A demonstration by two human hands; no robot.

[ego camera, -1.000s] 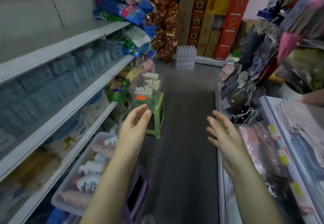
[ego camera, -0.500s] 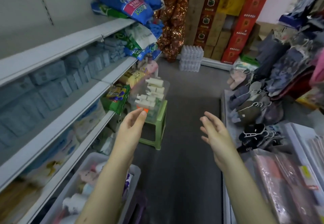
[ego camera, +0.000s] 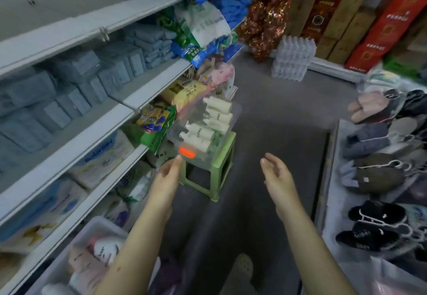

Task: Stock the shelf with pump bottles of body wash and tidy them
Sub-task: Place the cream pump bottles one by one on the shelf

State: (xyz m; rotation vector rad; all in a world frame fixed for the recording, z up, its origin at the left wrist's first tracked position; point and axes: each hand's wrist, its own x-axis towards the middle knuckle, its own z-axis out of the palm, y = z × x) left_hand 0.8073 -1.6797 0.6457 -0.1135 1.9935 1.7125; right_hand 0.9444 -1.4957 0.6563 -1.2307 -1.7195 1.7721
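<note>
A long white metal shelving unit (ego camera: 76,119) runs along the left of the square green plastic stool (ego camera: 218,167), its tiers packed with blue-grey packets, pale wipe packs and bright bags. The grey floor (ego camera: 284,119) spreads under the stool and beyond it. To the right of the stool, well apart, a low white display (ego camera: 335,179) carries rows of furry slippers in black, brown, grey and pink. Far behind the stool stand stacked red and brown cardboard cartons (ego camera: 379,31), and in front of them is a shrink-wrapped pack of clear water bottles (ego camera: 293,60). Nearer the camera than the stool, low against the shelving, lies a white plastic crate (ego camera: 101,222) with blurred pink and white bottles in it.

On top of the stool sits a clear plastic bin (ego camera: 235,119). In it lie the cream-coloured pump bottles of body wash (ego camera: 201,133), on their sides with their pumps towards the shelving.

The left hand (ego camera: 169,174) reaches to the near front of the bin, fingers straight and together, holding nothing. The right hand (ego camera: 277,174) hovers just right of the stool, palm turned inward, fingers loosely spread, also holding nothing.

A small orange label (ego camera: 186,151) marks the bin's near wall, and the left fingertips (ego camera: 178,158) are right at it; whether they touch cannot be told.
</note>
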